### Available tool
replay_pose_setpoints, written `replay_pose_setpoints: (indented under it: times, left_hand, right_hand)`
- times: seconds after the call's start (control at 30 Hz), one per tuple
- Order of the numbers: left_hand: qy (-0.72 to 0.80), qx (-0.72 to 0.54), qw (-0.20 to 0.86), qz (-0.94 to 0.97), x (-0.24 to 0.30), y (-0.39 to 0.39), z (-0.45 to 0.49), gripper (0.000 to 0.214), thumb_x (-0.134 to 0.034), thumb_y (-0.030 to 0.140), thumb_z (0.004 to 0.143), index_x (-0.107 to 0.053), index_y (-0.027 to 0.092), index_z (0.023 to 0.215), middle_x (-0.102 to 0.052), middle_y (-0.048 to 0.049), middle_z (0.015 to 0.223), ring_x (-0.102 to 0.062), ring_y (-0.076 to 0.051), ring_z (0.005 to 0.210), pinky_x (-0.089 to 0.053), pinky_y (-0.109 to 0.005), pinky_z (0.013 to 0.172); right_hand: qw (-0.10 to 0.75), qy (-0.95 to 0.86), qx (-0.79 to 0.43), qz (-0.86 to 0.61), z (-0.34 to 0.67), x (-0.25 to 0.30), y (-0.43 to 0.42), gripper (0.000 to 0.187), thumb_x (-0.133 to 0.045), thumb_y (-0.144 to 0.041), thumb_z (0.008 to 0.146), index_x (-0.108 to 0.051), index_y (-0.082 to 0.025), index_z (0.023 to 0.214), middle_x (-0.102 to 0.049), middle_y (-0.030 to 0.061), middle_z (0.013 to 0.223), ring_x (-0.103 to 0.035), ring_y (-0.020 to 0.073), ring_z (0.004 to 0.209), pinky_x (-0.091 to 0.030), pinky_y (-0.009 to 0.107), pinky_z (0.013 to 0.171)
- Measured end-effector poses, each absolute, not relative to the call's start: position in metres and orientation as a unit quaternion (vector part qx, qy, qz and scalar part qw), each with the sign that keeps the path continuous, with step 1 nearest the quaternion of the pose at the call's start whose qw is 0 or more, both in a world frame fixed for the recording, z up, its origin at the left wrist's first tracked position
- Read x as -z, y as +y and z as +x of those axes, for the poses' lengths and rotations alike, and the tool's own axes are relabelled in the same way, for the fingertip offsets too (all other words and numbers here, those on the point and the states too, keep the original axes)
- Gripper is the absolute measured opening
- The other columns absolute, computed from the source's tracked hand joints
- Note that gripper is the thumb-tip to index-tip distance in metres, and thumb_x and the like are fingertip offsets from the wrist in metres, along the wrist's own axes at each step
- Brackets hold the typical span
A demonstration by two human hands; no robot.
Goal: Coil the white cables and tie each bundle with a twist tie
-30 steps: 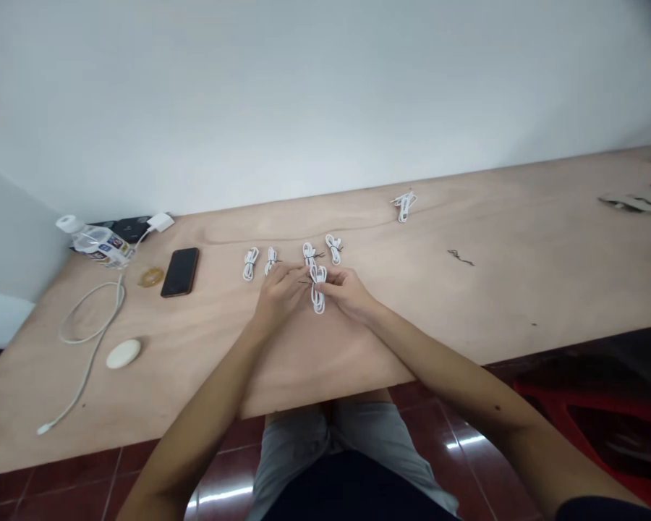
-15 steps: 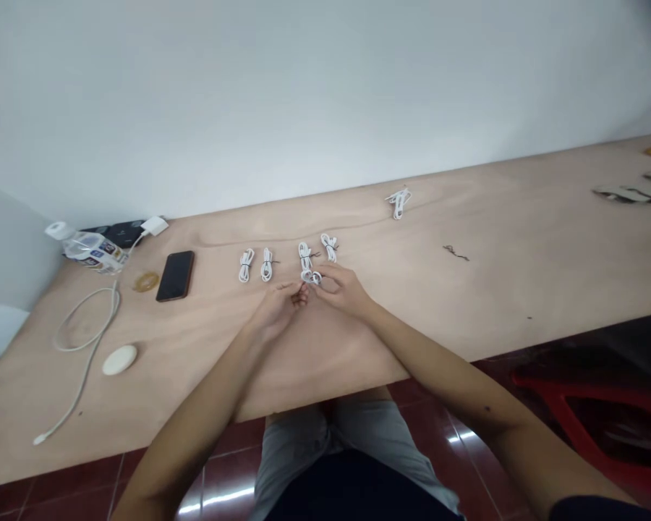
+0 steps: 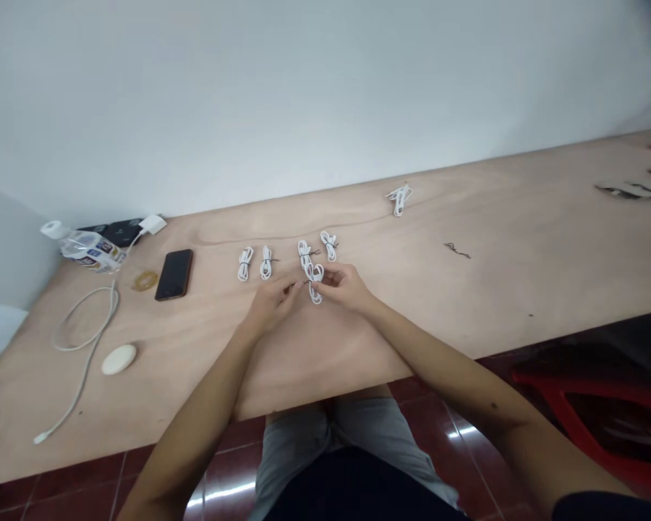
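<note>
Cable coil [image 3: 315,284] gripped by right hand [image 3: 343,286]; left hand [image 3: 270,304] just beside, grip unclear.

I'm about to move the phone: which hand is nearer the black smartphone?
Left. The left hand is to the right of the smartphone; the right hand is farther right.

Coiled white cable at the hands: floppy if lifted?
Probably floppy: the coiled white cable is thin, so its loops would likely sag and swing unless bound. It looks light for its size. Set down on the wood table, it seems unlikely to roll, since the neighbouring bundles lie flat.
</note>
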State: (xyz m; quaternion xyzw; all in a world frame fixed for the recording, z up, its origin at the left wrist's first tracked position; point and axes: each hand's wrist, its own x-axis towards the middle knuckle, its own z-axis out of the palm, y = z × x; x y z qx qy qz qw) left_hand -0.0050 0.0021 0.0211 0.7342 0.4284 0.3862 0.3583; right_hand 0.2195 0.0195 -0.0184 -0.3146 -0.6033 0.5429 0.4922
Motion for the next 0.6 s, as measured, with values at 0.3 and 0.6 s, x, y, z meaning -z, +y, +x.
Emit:
replay_pose_setpoints:
  times: [0.3, 0.6]
  left_hand:
    - [0.404, -0.404, 0.678, 0.463, -0.004, 0.007, 0.012, 0.039, -0.073, 0.049, 0.092, -0.064, 0.017, 0.072, -0.055, -0.0015, 0.068, -0.046, -0.011, 0.057, -0.037, -0.026, 0.055]
    - [0.437, -0.424, 0.27, 0.746, -0.014, 0.004, -0.004, 0.021, -0.07, 0.039, 0.099, -0.081, 0.021, 0.096, -0.072, -0.0051, 0.085, -0.059, -0.018, 0.076, -0.048, -0.032, 0.076]
  right_hand:
    - [0.545, -0.687, -0.38, -0.296, 0.226, 0.014, 0.017, 0.034, -0.081, -0.043, 0.093, -0.08, -0.024, 0.12, -0.077, 0.0108, 0.121, -0.073, 0.0279, 0.114, -0.06, 0.044, 0.104]
    - [0.542, -0.582, -0.521, -0.309, 0.221, 0.023, 0.023, 0.042, -0.086, -0.044, 0.086, -0.078, -0.02, 0.12, -0.08, 0.0082, 0.113, -0.076, 0.0282, 0.106, -0.062, 0.044, 0.099]
